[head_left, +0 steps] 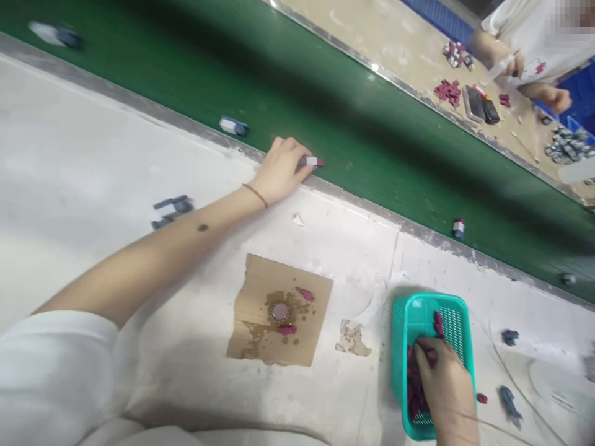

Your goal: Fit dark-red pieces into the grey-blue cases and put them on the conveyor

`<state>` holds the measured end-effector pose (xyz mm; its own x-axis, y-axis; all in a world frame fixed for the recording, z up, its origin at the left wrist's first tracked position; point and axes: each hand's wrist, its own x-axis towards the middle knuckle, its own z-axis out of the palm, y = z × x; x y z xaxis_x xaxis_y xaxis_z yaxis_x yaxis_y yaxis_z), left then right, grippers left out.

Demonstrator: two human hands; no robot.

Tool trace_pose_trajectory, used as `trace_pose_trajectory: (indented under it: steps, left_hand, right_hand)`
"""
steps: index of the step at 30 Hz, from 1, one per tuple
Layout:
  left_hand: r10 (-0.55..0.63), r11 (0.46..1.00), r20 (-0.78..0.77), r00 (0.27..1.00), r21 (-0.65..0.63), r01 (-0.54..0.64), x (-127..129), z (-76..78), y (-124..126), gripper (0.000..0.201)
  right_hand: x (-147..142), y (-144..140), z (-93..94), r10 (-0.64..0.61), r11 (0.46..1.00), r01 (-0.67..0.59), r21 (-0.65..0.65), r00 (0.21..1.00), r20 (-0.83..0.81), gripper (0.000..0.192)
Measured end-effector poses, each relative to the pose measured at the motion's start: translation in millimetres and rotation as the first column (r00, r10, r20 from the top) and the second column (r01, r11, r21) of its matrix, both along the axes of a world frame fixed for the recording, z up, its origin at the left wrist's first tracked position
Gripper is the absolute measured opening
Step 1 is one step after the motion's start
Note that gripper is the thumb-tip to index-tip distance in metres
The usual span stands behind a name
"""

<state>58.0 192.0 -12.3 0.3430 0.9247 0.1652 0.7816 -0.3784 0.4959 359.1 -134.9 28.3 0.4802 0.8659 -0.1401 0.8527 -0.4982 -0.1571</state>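
Observation:
My left hand (284,168) reaches to the near edge of the green conveyor belt (372,173), its fingers closed on a small grey, white and maroon plastic part (311,161). My right hand (447,378) is down inside a teal plastic basket (400,371), thumb and fingers pinched at a small maroon piece (431,357). More maroon pieces (414,396) lie loose in the basket around those fingers. Between my arms, a cardboard sheet (248,285) with wet stains bears a small round cap-like disc (279,311) and two maroon pieces (286,329).
Other grey-and-white parts (233,126) sit spaced along the belt. Dark blue-grey parts (171,207) lie left of my left forearm, others (510,406) right of the basket. Across the belt, a co-worker's hand (514,64) holds a translucent bottle above a cluttered bench (372,28).

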Motion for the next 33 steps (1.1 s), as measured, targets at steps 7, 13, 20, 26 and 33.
trace_pose_trajectory:
  steps: [7, 13, 20, 26, 33]
  left_hand:
    - [0.118, 0.986, -0.067, 0.991, 0.126, -0.109, -70, -2.7, 19, 0.038]
    - [-0.019, 1.0, -0.153, 0.988, -0.022, 0.016, -90, 21.2, 20, 0.039]
    - [0.137, 0.967, 0.209, 0.968, -0.242, -0.084, -56, 41.2, -27, 0.026]
    - [0.378, 0.701, 0.566, 0.733, -0.692, 0.173, -50, 45.0, -90, 0.019]
    - [0.536, 0.432, 0.596, 0.598, -0.802, 0.412, -62, 44.1, -144, 0.022]
  right_hand:
    - [-10, 6, 5.5, -0.164, 0.958, 0.211, 0.195, 0.959, -0.229, 0.036]
    - [-71, 38, 22.7, -0.131, 0.764, 0.482, 0.429, 0.766, -0.629, 0.032]
    - [-131, 74, 9.9, -0.016, 0.842, 0.534, 0.081, 0.174, -0.985, 0.034]
    - [-154, 83, -7.7, -0.067, 0.928, 0.371, -0.043, 0.051, -0.996, 0.034]
    - [-173, 77, -17.8, 0.324, 0.941, -0.086, 0.328, 0.513, -0.795, 0.017]
